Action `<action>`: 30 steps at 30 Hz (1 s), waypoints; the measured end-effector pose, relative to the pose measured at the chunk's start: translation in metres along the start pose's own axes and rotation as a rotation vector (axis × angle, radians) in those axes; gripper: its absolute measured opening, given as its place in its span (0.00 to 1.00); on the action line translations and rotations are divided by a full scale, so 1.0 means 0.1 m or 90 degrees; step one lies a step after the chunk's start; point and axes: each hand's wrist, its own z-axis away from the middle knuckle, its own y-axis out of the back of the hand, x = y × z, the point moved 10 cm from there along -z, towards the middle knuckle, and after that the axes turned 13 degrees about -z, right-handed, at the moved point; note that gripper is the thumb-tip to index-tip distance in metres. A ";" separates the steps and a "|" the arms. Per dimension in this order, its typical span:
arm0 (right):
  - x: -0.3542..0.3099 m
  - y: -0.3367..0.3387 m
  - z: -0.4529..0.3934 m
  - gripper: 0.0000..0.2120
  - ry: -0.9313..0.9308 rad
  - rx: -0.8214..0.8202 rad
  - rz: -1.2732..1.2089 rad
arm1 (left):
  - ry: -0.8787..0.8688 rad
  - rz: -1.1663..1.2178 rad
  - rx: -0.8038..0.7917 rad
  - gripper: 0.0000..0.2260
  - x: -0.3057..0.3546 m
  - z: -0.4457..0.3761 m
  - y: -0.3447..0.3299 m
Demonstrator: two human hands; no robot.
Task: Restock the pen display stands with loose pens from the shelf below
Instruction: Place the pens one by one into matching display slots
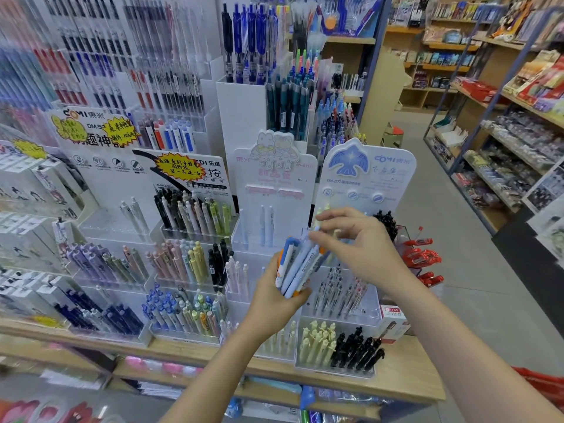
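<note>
A: What room is there around the hands?

B: To the right of the right hand (363,242) the aisle floor (457,233) lies open, running past the wooden shelf edge (406,370). To the left of the left hand (274,297), and behind both hands, tiered pen stands crowd close.

A: And the pens?

B: The left hand grips a bundle of pens (300,267), pale blue and white with orange ends, fingers curled round their lower part, tips slanting up to the right. The right hand is just above, thumb and forefinger pinching the top of one pen in the bundle, the other fingers spread. Directly behind the hands stand the pink-headed stand (274,184) and the blue bird stand (366,175).
</note>
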 end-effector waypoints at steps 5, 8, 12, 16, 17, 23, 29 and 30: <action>-0.12 0.26 -0.26 0.07 -0.023 0.089 -0.066 | 0.117 0.066 -0.038 0.30 -0.22 0.01 -0.08; -0.19 0.32 -0.36 0.05 -0.008 0.101 -0.130 | 0.116 0.099 -0.029 0.25 -0.21 -0.01 -0.02; -0.22 0.61 -0.43 0.07 0.039 0.246 -0.210 | 0.119 0.130 0.028 0.21 -0.27 -0.02 0.29; 0.01 0.36 -0.60 0.08 0.018 0.218 -0.061 | 0.117 0.103 0.071 0.20 -0.33 -0.01 0.77; 0.06 0.22 -0.62 0.08 0.012 0.198 0.007 | 0.110 0.100 0.077 0.20 -0.33 -0.03 0.90; 0.14 -0.39 -0.78 0.09 0.047 0.178 0.235 | 0.078 0.077 0.041 0.20 -0.30 -0.32 1.39; 0.21 -0.72 -0.85 0.07 0.010 0.206 0.200 | 0.048 0.067 -0.028 0.21 -0.26 -0.62 1.54; 0.21 -0.77 -0.85 0.07 0.005 0.211 0.201 | 0.043 0.064 -0.029 0.20 -0.26 -0.65 1.57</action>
